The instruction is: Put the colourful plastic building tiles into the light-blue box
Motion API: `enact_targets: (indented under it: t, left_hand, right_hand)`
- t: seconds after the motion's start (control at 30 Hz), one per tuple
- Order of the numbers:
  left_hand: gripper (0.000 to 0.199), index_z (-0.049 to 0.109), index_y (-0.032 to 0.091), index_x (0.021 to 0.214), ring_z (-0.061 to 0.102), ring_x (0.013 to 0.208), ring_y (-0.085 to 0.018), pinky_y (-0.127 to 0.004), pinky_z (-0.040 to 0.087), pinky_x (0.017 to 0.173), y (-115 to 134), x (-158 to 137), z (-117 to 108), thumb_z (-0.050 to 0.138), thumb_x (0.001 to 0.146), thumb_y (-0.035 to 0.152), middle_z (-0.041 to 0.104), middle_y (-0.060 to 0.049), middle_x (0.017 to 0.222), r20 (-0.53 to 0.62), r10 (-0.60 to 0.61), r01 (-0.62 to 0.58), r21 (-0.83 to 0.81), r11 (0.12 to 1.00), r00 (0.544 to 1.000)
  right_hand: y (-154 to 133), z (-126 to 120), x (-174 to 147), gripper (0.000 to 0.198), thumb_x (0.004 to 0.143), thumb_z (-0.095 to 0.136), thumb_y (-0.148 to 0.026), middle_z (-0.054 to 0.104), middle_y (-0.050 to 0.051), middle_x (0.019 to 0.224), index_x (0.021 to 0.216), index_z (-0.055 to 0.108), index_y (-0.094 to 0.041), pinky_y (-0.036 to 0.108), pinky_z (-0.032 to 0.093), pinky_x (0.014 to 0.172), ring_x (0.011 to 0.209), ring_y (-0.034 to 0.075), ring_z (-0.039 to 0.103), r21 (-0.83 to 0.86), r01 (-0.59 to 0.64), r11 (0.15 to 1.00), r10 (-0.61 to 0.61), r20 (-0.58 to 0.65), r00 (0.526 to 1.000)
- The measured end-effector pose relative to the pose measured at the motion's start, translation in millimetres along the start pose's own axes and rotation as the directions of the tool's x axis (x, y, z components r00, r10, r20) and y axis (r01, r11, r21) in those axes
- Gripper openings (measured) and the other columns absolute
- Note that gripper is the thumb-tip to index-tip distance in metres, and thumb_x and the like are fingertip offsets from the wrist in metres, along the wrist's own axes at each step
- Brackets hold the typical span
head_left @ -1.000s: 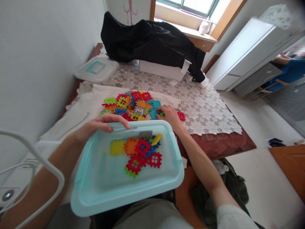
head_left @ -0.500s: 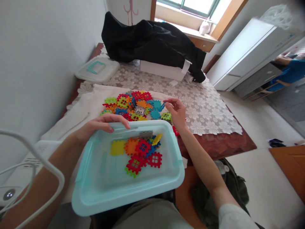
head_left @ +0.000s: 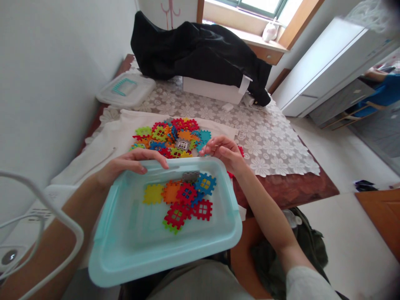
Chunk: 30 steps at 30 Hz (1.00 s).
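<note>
My left hand (head_left: 134, 161) grips the far left rim of a light teal plastic box (head_left: 131, 250), tilted toward me. Inside lie several toothed building tiles: a yellow tile (head_left: 153, 194), an orange tile (head_left: 171, 192), a grey tile (head_left: 190, 176), a blue window tile (head_left: 206, 183) and red window tiles (head_left: 203, 209). Above the far right corner of the box is my right hand (head_left: 226, 153), its fingers loosely curved and apart with nothing in them. Beyond the rim, a pile of similar coloured tiles (head_left: 186, 135) lies on white cloth, partly hidden by the box and my right hand.
A clear lid with a teal handle (head_left: 128, 89) lies at the back left. Black cloth (head_left: 200, 50) covers a white box (head_left: 209, 89) at the table's back. White cables (head_left: 62, 216) cross the left foreground. A dark bag (head_left: 296, 246) stands right, below the table.
My right hand has moved from over the pile toward the box. The blue tile it held now lies in the box, at the right of the group. My left hand keeps its hold.
</note>
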<state>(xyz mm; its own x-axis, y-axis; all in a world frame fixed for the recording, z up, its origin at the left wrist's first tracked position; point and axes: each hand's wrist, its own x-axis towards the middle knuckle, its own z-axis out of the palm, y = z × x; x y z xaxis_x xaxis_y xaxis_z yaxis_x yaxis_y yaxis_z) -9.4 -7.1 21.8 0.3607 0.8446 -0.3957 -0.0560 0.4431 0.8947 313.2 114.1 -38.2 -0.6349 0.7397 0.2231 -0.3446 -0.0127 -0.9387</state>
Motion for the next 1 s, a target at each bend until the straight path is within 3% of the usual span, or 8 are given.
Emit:
enact_targets:
  t: [0.07, 0.13, 0.23, 0.3, 0.37, 0.6, 0.87, 1.0]
  left_hand:
    - [0.030, 0.092, 0.020, 0.100, 0.076, 0.110, -0.033, -0.032, 0.058, 0.101, 0, -1, 2, 0.082, 0.072, 0.021, 0.086, -0.007, 0.118, -0.006, 0.004, -0.004, -0.012, 1.000, 1.000]
    - [0.029, 0.092, 0.020, 0.100, 0.076, 0.109, -0.031, -0.030, 0.058, 0.101, 1, -1, 4, 0.082, 0.073, 0.019, 0.087, -0.005, 0.117, -0.010, 0.021, -0.021, -0.019, 1.000, 1.000]
    - [0.030, 0.092, 0.019, 0.101, 0.076, 0.109, -0.029, -0.028, 0.057, 0.100, 1, -3, 6, 0.081, 0.073, 0.017, 0.087, -0.003, 0.115, -0.006, 0.046, -0.046, -0.026, 0.999, 0.999]
    - [0.030, 0.092, 0.018, 0.101, 0.076, 0.109, -0.028, -0.027, 0.057, 0.100, 1, -3, 7, 0.080, 0.073, 0.016, 0.087, -0.002, 0.115, -0.006, 0.052, -0.052, -0.031, 0.998, 0.999]
    - [0.030, 0.092, 0.018, 0.102, 0.076, 0.109, -0.029, -0.028, 0.057, 0.101, 1, -3, 6, 0.080, 0.075, 0.016, 0.087, -0.003, 0.115, -0.005, 0.053, -0.053, -0.033, 0.998, 0.999]
    - [0.029, 0.092, 0.021, 0.101, 0.076, 0.111, -0.031, -0.032, 0.057, 0.103, 0, -1, 2, 0.081, 0.074, 0.022, 0.086, -0.007, 0.118, 0.006, 0.026, -0.026, 0.003, 1.000, 1.000]
    - [0.030, 0.092, 0.022, 0.100, 0.077, 0.113, -0.036, -0.035, 0.057, 0.104, -1, -1, 2, 0.084, 0.072, 0.025, 0.085, -0.008, 0.118, -0.012, 0.032, -0.031, 0.023, 0.999, 0.999]
    - [0.029, 0.094, 0.022, 0.099, 0.077, 0.110, -0.034, -0.034, 0.058, 0.101, -1, -1, 4, 0.085, 0.071, 0.026, 0.086, -0.008, 0.116, -0.018, 0.047, -0.047, 0.009, 0.999, 0.999]
  right_hand:
    - [4, -5, 2, 0.044, 0.092, 0.084, -0.071, 0.083, 0.004, 0.100, 0.104, 0.076, -0.029, 0.049, 0.067, 0.103, 0.100, 0.026, 0.081, -0.141, 0.042, 0.989, -0.050, -0.052, 0.997]
    - [10, -11, 4, 0.036, 0.100, 0.079, -0.063, 0.084, 0.005, 0.112, 0.111, 0.080, -0.029, 0.048, 0.063, 0.111, 0.111, 0.026, 0.079, -0.418, 0.069, 0.906, -0.119, -0.093, 0.989]
    - [24, -18, 7, 0.039, 0.100, 0.082, -0.052, 0.078, 0.011, 0.145, 0.132, 0.081, -0.028, 0.054, 0.053, 0.127, 0.139, 0.032, 0.069, -0.785, 0.009, 0.620, -0.109, -0.074, 0.991]
    - [33, -22, 8, 0.044, 0.100, 0.084, -0.045, 0.073, 0.012, 0.156, 0.141, 0.080, -0.029, 0.056, 0.049, 0.130, 0.147, 0.035, 0.064, -0.890, -0.013, 0.455, -0.044, -0.037, 0.998]
    - [41, -26, 8, 0.037, 0.103, 0.082, -0.040, 0.075, 0.011, 0.153, 0.140, 0.081, -0.030, 0.054, 0.050, 0.129, 0.144, 0.034, 0.066, -0.929, 0.007, 0.369, -0.003, 0.006, 1.000]
    - [45, -33, 11, 0.021, 0.109, 0.072, -0.026, 0.082, 0.010, 0.128, 0.127, 0.084, -0.026, 0.042, 0.057, 0.113, 0.122, 0.027, 0.072, -0.944, 0.053, 0.326, -0.061, 0.035, 0.998]
    - [33, -33, 7, 0.028, 0.107, 0.076, -0.034, 0.078, 0.012, 0.135, 0.133, 0.082, -0.025, 0.046, 0.054, 0.113, 0.125, 0.032, 0.071, -0.979, 0.014, 0.204, -0.012, 0.011, 1.000]
    - [33, -35, 7, 0.029, 0.105, 0.076, -0.030, 0.079, 0.011, 0.129, 0.133, 0.082, -0.025, 0.045, 0.056, 0.109, 0.119, 0.031, 0.073, -0.980, -0.020, 0.200, 0.008, -0.018, 1.000]
